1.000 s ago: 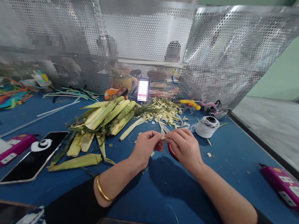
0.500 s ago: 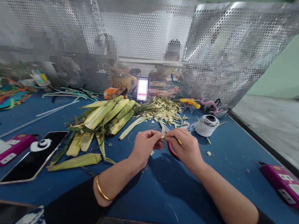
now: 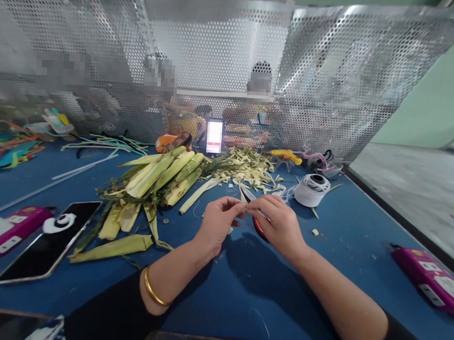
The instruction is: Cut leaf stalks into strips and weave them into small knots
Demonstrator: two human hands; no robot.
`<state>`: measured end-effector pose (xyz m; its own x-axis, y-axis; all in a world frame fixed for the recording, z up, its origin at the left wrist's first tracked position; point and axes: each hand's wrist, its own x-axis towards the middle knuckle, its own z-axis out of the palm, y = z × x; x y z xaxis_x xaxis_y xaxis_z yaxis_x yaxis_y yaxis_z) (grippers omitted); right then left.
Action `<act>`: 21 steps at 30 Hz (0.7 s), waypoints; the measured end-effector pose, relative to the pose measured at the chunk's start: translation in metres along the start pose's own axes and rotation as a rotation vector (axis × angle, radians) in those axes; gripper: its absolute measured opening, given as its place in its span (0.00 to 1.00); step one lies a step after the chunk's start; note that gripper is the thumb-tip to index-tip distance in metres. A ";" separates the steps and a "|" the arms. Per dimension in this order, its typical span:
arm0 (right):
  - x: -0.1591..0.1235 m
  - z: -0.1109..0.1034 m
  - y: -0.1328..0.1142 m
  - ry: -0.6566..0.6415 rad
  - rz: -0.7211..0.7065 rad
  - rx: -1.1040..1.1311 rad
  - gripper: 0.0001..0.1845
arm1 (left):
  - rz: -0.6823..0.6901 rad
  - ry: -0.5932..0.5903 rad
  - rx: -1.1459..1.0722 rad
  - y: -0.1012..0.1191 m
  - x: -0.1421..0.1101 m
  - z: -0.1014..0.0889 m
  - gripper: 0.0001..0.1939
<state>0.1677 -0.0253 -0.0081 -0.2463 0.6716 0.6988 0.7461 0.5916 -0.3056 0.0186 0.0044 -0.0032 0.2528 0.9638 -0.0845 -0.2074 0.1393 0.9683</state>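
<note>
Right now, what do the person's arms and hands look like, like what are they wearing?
The left arm has a black sleeve and a shiny, smooth gold bangle. The right arm has a black sleeve too, with no bracelet showing. The left hand and right hand wear no gloves.

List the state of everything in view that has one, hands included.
Left hand, pinching the pale strip
Right hand, pinched shut on the same strip
Red-handled scissors, partly covered; open or shut unclear
White thread spool, upright, thread trailing
Left phone, face up, screen dark
Rear screen, lit, upright
Green husks, piled
Shreds, loosely heaped
</note>
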 end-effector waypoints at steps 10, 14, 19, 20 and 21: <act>0.002 -0.001 0.001 -0.004 -0.129 -0.110 0.10 | 0.005 0.017 0.017 0.000 0.001 0.000 0.11; 0.003 -0.001 0.001 0.026 -0.153 -0.145 0.09 | -0.037 0.006 -0.020 -0.001 0.001 0.000 0.13; 0.002 0.003 0.003 0.041 -0.148 -0.175 0.09 | -0.028 0.006 -0.050 -0.002 0.000 0.001 0.12; 0.001 0.003 0.003 0.040 -0.140 -0.172 0.09 | -0.025 0.007 -0.052 -0.002 0.000 0.001 0.12; 0.001 0.003 0.003 0.039 -0.127 -0.165 0.10 | -0.021 0.009 -0.055 -0.002 0.000 0.001 0.12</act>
<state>0.1673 -0.0214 -0.0103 -0.3231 0.5769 0.7502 0.8026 0.5871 -0.1057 0.0200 0.0035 -0.0051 0.2496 0.9624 -0.1068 -0.2535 0.1714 0.9520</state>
